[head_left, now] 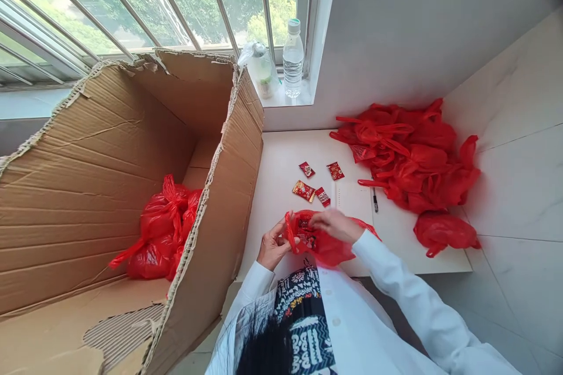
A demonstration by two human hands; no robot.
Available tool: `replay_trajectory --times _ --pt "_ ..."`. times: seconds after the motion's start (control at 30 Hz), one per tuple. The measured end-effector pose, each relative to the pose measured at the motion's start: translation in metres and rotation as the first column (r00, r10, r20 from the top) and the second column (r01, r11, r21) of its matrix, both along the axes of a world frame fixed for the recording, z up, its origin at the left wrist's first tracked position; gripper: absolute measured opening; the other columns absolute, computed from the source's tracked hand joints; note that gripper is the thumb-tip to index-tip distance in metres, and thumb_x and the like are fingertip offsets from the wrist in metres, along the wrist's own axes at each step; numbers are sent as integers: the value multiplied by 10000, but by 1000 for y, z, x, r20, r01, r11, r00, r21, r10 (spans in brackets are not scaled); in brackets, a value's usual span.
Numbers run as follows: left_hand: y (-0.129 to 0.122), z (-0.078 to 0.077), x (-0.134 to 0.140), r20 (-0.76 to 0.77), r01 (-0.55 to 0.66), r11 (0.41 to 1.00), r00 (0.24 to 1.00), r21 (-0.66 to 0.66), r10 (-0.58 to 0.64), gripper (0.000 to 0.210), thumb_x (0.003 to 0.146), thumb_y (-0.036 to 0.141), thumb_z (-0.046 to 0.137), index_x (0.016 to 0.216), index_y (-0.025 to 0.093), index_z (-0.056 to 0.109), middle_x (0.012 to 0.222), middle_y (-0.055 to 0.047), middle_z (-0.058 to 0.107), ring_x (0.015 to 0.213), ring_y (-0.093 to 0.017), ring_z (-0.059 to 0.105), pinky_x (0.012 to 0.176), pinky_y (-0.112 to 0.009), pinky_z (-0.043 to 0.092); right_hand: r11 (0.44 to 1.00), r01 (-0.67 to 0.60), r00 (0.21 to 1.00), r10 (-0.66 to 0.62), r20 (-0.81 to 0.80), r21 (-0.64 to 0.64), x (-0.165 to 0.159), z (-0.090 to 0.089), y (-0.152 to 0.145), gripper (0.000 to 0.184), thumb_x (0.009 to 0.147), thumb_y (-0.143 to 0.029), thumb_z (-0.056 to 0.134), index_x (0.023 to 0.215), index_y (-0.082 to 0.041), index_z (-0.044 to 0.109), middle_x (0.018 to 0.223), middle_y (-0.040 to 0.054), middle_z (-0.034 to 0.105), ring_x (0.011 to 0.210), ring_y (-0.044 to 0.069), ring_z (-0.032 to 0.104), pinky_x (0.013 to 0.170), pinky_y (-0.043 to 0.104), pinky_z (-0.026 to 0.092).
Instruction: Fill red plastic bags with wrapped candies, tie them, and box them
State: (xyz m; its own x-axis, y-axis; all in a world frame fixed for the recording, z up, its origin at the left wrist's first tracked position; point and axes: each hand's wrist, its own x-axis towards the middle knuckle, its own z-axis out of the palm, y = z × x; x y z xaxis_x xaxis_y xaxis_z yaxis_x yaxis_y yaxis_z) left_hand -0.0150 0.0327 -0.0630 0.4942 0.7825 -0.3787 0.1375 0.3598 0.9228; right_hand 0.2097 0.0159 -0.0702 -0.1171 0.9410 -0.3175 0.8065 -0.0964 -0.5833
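Note:
A thin red plastic bag [334,249] lies at the table's near edge, its mouth held open against my body. My left hand [272,246] pinches the bag's rim and handle on the left side. My right hand [336,226] is at the bag's mouth, fingers curled together and reaching in; what they hold, if anything, is hidden. Small red printed packets [305,224] show inside the bag. Just beyond it, several more lie loose on the white table: a larger red and gold packet [304,191] and smaller red packets [335,171].
On the left stands a tall open cardboard box [229,205] with knotted, filled red bags [160,222] inside. A heap of red bags [413,152] sits at the right. A paper sheet [352,196] and pen [375,200] lie between. A water bottle [293,61] stands on the windowsill.

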Motion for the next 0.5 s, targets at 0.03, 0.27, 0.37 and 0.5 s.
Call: replay_trajectory --times 0.03,0.27,0.37,0.5 --pt "0 0 0 2 2 1000 1000 -6 -2 756 680 396 735 1363 270 438 1428 -155 415 451 -38 536 493 -241 521 1000 5 1000 -5 5 -12 12 4 13 184 858 -285 528 911 -236 697 834 -1 694 771 153 632 719 247 476" --pt "2 7 5 18 43 999 999 -32 -43 738 694 367 717 1369 282 430 1372 -147 491 456 -62 556 494 -252 512 973 121 967 -71 245 -198 27 -33 103 265 875 -317 562 1070 -143 605 1086 84 621 999 203 583 864 397 472" --pt "3 9 5 14 51 998 999 -33 -51 749 689 357 727 1371 275 427 1373 -146 490 480 -56 546 497 -231 495 960 148 954 -75 290 -238 -1 -64 115 343 885 -346 557 1164 -147 544 1182 85 559 1031 205 567 875 427 484" --pt "1 6 0 14 55 998 998 -40 -54 764 676 363 740 1369 259 434 1366 -159 494 468 -41 502 489 -223 481 950 215 936 -135 325 -226 -20 -87 113 376 888 -343 551 1212 -156 514 1228 95 529 1073 223 545 894 444 473"
